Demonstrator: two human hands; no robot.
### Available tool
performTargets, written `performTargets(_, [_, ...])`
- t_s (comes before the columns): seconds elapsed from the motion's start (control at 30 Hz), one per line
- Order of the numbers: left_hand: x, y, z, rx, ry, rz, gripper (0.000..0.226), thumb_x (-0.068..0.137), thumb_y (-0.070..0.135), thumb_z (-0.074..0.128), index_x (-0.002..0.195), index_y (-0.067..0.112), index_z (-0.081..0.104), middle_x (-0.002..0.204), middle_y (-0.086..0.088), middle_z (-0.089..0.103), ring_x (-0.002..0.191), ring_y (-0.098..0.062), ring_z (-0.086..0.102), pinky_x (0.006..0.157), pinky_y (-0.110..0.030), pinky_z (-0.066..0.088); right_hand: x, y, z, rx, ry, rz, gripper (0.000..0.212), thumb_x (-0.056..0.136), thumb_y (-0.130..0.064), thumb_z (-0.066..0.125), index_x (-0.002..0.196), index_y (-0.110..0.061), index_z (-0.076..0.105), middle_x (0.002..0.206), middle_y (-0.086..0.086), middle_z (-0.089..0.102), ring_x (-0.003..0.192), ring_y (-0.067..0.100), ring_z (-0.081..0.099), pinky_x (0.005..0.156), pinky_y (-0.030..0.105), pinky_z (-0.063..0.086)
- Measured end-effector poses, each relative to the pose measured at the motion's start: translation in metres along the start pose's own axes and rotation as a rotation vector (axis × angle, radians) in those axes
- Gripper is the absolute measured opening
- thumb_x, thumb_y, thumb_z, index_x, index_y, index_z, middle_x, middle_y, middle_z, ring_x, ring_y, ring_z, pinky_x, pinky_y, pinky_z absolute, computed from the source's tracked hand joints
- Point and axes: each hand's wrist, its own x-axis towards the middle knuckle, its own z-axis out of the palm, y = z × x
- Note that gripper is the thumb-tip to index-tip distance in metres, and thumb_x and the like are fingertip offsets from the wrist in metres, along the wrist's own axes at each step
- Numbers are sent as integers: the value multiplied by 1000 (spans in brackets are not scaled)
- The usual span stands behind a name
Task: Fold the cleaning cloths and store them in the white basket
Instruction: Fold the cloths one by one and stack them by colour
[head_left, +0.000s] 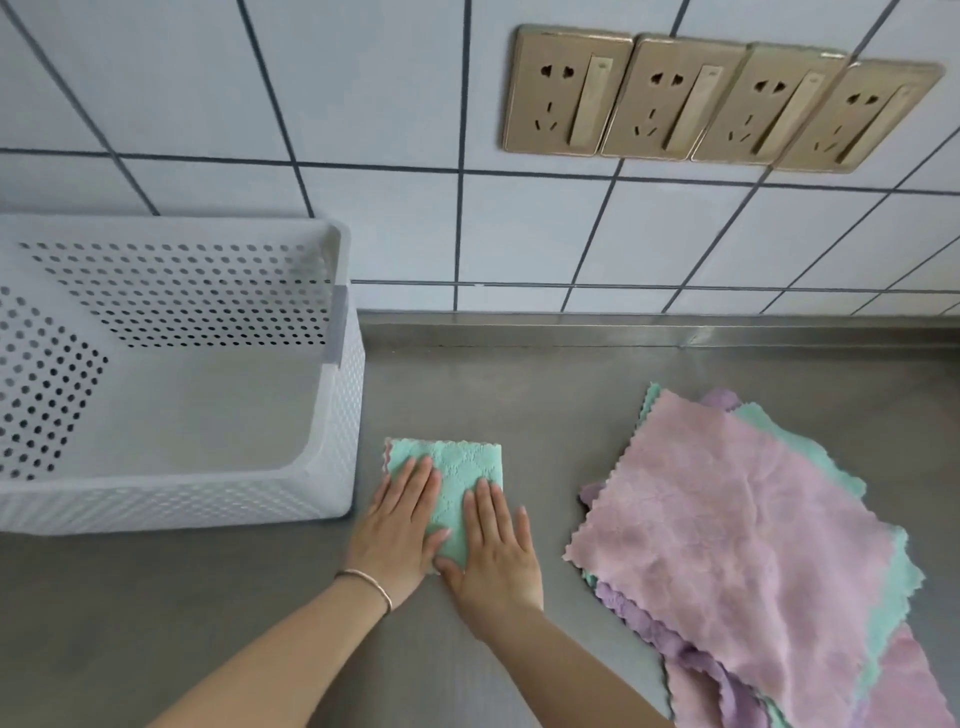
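Observation:
A mint-green cleaning cloth (460, 473), folded into a narrow rectangle, lies on the steel counter just right of the white basket (332, 447). My left hand (397, 530) lies flat on its left half with straight fingers. Beside it my right hand (496, 545) presses flat on the right half. The perforated basket shows nothing inside it. To the right lies a loose pile of unfolded cloths with a pink cloth (737, 530) on top and mint and purple ones beneath.
The steel counter (493, 384) runs back to a tiled wall with a row of gold sockets (717, 98). A thin bracelet (366, 584) circles my left wrist. Bare counter separates the folded cloth from the pile.

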Motion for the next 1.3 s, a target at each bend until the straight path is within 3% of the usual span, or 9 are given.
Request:
performTargets(0.1, [33, -4, -6, 53, 75, -19, 66, 82, 47, 30, 130, 5, 49, 137, -10, 51, 131, -22, 31, 111, -34, 11, 33, 3, -9, -5, -17, 7, 73, 79, -57, 30, 132, -7, 38, 139, 8, 50, 131, 20, 45, 106, 45, 36])
performTargets(0.2, [63, -9, -8, 82, 132, -57, 68, 84, 49, 24, 136, 9, 42, 144, -8, 44, 136, -25, 35, 113, -38, 24, 64, 10, -13, -48, -103, 22, 73, 85, -58, 14, 141, -11, 12, 154, 8, 22, 141, 18, 10, 113, 45, 14])
performTargets(0.37, [76, -11, -18, 64, 24, -68, 86, 73, 59, -9, 147, 15, -2, 157, -4, -7, 146, -19, -6, 114, -32, -5, 81, 18, -35, -117, -219, -113, 75, 88, -58, 7, 139, -14, -24, 151, 1, -28, 136, 15, -30, 115, 41, -13])
performTargets(0.5, [70, 4, -28, 114, 123, -87, 85, 77, 60, 3, 147, 14, 17, 156, -4, 13, 145, -21, 12, 115, -35, -12, 55, 38, -52, -11, -89, -65, 66, 91, -48, 31, 145, -10, 27, 156, 2, 19, 145, 19, 13, 118, 39, 13])
performTargets(0.6, [63, 51, -34, 60, 320, 171, 62, 77, 48, 49, 129, 16, 46, 135, -1, 54, 131, -20, 38, 109, -43, 19, 1, 78, -62, 167, 239, -4, 44, 77, -34, 47, 113, -13, 61, 120, 3, 62, 119, 23, 54, 95, 40, 46])
performTargets(0.7, [47, 114, -29, 36, 251, 567, 58, 62, 43, 69, 116, 25, 59, 120, 8, 63, 120, -13, 45, 102, -42, 44, -58, 127, -58, 169, 339, 96, 42, 76, -34, 54, 109, -10, 64, 117, 6, 63, 115, 23, 49, 94, 38, 39])
performTargets(0.83, [32, 165, -3, 51, 141, 759, 54, 52, 42, 68, 103, 24, 66, 109, 8, 66, 101, -11, 63, 101, -30, 33, -100, 169, -48, 95, 172, 175, 54, 72, -44, 59, 115, -11, 62, 125, 5, 61, 116, 25, 55, 102, 39, 33])
performTargets(1.07, [41, 189, 11, -173, 165, 664, 50, 54, 25, 81, 102, 21, 67, 105, 5, 69, 97, -9, 54, 67, -24, 58, -108, 201, -60, 198, 143, 225, 46, 71, -29, 47, 110, -14, 66, 121, 2, 65, 108, 21, 63, 100, 30, 37])
performTargets(1.3, [42, 209, -8, -536, -120, 356, 70, 70, 65, 36, 114, 19, 67, 122, 6, 61, 112, -10, 55, 97, -19, 38, -111, 212, -70, 307, 223, 264, 35, 87, -30, 43, 109, -22, 70, 119, -6, 66, 108, 12, 63, 93, 27, 49])
